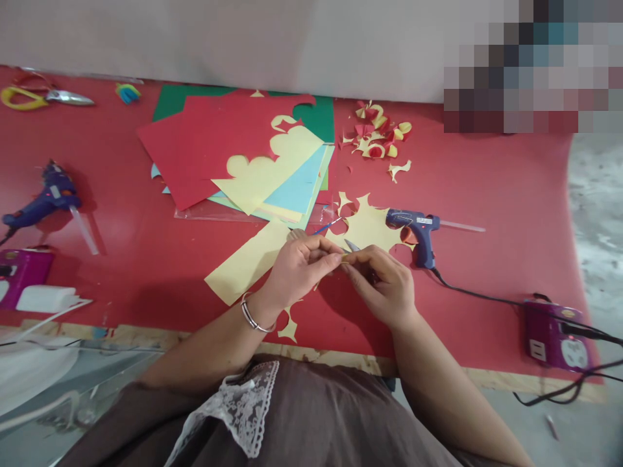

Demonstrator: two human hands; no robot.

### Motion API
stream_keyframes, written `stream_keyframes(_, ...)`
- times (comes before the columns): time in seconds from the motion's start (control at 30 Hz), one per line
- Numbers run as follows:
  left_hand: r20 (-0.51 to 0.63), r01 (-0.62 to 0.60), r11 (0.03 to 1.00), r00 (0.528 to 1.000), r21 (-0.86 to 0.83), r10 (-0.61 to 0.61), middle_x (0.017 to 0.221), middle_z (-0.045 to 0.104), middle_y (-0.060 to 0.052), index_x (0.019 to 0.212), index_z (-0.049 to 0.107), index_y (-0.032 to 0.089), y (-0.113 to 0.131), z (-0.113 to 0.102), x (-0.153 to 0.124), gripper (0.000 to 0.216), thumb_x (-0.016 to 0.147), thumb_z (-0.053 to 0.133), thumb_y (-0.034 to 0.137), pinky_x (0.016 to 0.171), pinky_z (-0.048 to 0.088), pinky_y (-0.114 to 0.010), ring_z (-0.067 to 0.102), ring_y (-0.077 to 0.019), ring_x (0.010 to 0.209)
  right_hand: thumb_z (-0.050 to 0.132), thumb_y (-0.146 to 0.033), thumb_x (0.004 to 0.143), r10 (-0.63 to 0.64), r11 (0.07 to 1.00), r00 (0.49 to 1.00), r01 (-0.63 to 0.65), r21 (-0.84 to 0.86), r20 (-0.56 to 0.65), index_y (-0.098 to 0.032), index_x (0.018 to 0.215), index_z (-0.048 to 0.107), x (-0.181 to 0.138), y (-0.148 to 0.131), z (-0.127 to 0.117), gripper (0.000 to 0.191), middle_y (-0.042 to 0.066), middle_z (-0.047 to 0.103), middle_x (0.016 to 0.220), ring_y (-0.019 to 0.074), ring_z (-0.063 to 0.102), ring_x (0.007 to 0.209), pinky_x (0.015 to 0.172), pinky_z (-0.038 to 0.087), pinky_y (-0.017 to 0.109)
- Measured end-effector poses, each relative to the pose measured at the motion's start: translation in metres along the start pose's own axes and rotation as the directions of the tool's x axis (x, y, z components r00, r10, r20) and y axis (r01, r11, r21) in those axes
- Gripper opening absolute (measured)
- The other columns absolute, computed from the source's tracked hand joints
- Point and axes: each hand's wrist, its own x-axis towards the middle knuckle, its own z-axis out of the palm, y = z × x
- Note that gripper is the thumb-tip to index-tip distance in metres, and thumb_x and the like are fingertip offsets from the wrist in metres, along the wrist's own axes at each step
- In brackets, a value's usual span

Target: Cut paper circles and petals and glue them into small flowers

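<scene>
Lace-trimmed top (243, 402) at 6 o'clock. Above it, L hand (302, 269) and R hand (384, 285) both pinch yellow paper bit (344, 257) at frame centre, with grey blade tip (351, 245) at its 1 o'clock. I judge this a trimming step. Next move needs a steady pinch and a small paper turn.

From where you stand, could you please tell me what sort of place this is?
Probably a paper-craft workbench: the red-covered table holds a stack of coloured paper, a blue glue gun and a heap of cut paper scraps, while the left hand and right hand pinch a small yellow paper piece.
</scene>
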Motion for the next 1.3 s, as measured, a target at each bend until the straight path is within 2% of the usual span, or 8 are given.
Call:
stream_keyframes(0.2, 0.043, -0.046, 0.999, 0.998, -0.01, 0.047, 0.083, 0.079, -0.003, 0.098, 0.078, 0.017, 0.005, 0.001, -0.003, 0.02, 0.086, 0.084, 0.031, 0.067, 0.06, -0.022, 0.073, -0.0125, 0.072, 0.075, -0.025, 0.098, 0.175, 0.982, 0.985, -0.174, 0.079, -0.008, -0.023, 0.093, 0.074, -0.003, 0.002, 0.0, 0.006, -0.001, 0.071, 0.08, 0.011, 0.053, 0.059, 0.057, 0.042, 0.028)
stream_keyframes(0.47, 0.033, -0.074, 0.997, 0.997, -0.015, 0.074, 0.082, 0.08, -0.005, 0.098, 0.078, 0.017, -0.002, 0.002, -0.003, 0.017, 0.091, 0.081, 0.032, 0.07, 0.062, -0.022, 0.076, -0.0133, 0.074, 0.08, -0.035, 0.094, 0.313, 0.935, 0.95, -0.308, 0.176, -0.003, -0.023, 0.091, 0.07, -0.003, 0.005, 0.002, 0.016, -0.002, 0.066, 0.076, 0.0118, 0.055, 0.062, 0.056, 0.041, 0.027)
stream_keyframes(0.67, 0.007, -0.065, 0.998, 0.998, 0.014, 0.065, 0.078, 0.08, -0.004, 0.098, 0.079, 0.017, -0.004, 0.002, -0.003, 0.022, 0.09, 0.083, 0.037, 0.071, 0.065, -0.024, 0.077, -0.0146, 0.072, 0.078, -0.034, 0.096, 0.311, 0.933, 0.95, -0.306, 0.187, 0.002, -0.023, 0.095, 0.071, -0.003, 0.005, 0.001, 0.013, -0.002, 0.068, 0.078, 0.0123, 0.058, 0.064, 0.058, 0.045, 0.027)
stream_keyframes(0.97, -0.006, -0.082, 0.995, 0.997, 0.051, 0.082, 0.082, 0.082, -0.004, 0.098, 0.077, 0.018, -0.005, 0.003, -0.001, 0.025, 0.091, 0.083, 0.041, 0.073, 0.068, -0.026, 0.08, -0.0168, 0.074, 0.076, -0.035, 0.097, 0.314, 0.937, 0.95, -0.308, 0.165, -0.009, -0.023, 0.094, 0.072, -0.002, 0.004, 0.001, 0.013, 0.0, 0.07, 0.08, 0.0145, 0.061, 0.067, 0.063, 0.049, 0.029)
stream_keyframes(1.3, -0.026, -0.162, 0.968, 0.985, 0.194, 0.17, 0.087, 0.084, -0.004, 0.099, 0.076, 0.02, -0.003, 0.004, -0.004, 0.015, 0.094, 0.079, 0.034, 0.071, 0.065, -0.024, 0.08, -0.0155, 0.074, 0.075, -0.034, 0.098, 0.298, 0.94, 0.954, -0.292, 0.177, -0.011, -0.023, 0.094, 0.073, -0.001, 0.004, 0.001, 0.013, 0.0, 0.071, 0.079, 0.0133, 0.06, 0.066, 0.061, 0.047, 0.028)
